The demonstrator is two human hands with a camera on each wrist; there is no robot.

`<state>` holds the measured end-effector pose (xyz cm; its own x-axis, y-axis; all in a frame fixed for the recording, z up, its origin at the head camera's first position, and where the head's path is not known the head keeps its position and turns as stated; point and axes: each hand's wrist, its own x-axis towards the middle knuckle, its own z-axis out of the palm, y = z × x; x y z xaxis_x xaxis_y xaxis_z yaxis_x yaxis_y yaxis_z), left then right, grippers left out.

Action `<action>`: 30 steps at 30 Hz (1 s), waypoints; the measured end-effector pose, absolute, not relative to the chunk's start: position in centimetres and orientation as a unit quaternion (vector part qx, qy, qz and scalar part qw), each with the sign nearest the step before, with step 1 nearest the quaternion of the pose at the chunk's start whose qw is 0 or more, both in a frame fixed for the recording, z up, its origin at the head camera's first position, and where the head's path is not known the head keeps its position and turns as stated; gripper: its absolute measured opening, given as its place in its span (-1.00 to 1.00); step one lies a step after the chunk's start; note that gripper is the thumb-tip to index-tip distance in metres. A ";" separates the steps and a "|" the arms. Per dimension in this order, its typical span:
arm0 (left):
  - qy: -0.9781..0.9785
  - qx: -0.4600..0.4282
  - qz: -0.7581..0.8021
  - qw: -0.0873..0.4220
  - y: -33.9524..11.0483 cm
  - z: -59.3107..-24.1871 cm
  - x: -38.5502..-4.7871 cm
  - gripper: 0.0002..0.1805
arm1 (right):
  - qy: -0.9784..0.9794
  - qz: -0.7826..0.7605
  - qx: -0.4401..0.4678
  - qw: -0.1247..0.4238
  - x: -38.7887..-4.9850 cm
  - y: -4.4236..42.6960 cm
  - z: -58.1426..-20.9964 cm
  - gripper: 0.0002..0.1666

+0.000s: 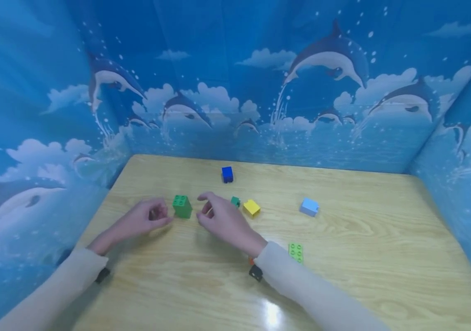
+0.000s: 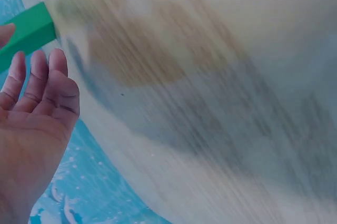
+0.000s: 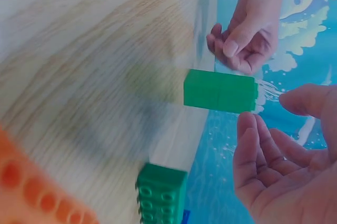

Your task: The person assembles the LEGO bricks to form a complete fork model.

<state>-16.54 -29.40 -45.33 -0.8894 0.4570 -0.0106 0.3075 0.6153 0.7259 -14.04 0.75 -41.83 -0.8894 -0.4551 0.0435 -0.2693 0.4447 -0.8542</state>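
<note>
A green toy-brick tower (image 1: 183,208) stands upright on the table, studs on top. To its left is my left hand (image 1: 146,217), fingers loosely bent and holding nothing. On the other side my right hand (image 1: 228,221) hovers with thumb and fingers apart and nothing between them. The right wrist view shows the tower (image 3: 220,91) between the two hands, with a seam around its middle. In the left wrist view, the tower (image 2: 32,30) lies just beyond the left fingertips, partly behind the thumb. A dark green brick (image 1: 235,201) sits behind my right hand, partly hidden by it.
Beyond the hands is a dark blue brick (image 1: 227,174). A yellow brick (image 1: 252,208), a light blue brick (image 1: 309,207) and a lime brick (image 1: 296,252) lie to the right. An orange brick (image 3: 39,187) is mostly hidden under my right wrist in the head view. Dolphin-print curtains (image 1: 218,101) border the table.
</note>
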 end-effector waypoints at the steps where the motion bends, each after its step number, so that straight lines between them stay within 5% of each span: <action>1: 0.892 0.218 0.385 0.096 -29.3 -45.3 -16.2 -0.76 | 0.845 -0.480 -0.215 0.092 -13.9 1.2 -41.7 -0.51; 9: 0.885 0.244 0.384 0.096 -27.7 -44.6 -14.3 -0.68 | 0.835 -0.501 -0.225 0.043 -12.8 4.3 -41.0 -0.69; 19: 0.864 0.284 0.395 0.127 -24.0 -44.3 -13.5 -0.92 | 0.838 -0.505 -0.206 0.012 -10.7 8.9 -41.2 -0.74; 30: 0.864 0.280 0.390 0.151 -19.6 -45.3 -12.6 -0.71 | 0.863 -0.485 -0.143 -0.009 -8.0 14.8 -42.7 -0.76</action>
<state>-12.60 -19.62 -45.29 -0.7980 0.6011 -0.0433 0.3655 0.5398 0.7583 -8.01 14.83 -42.69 -0.9592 -0.2370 0.1544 -0.2552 0.4894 -0.8339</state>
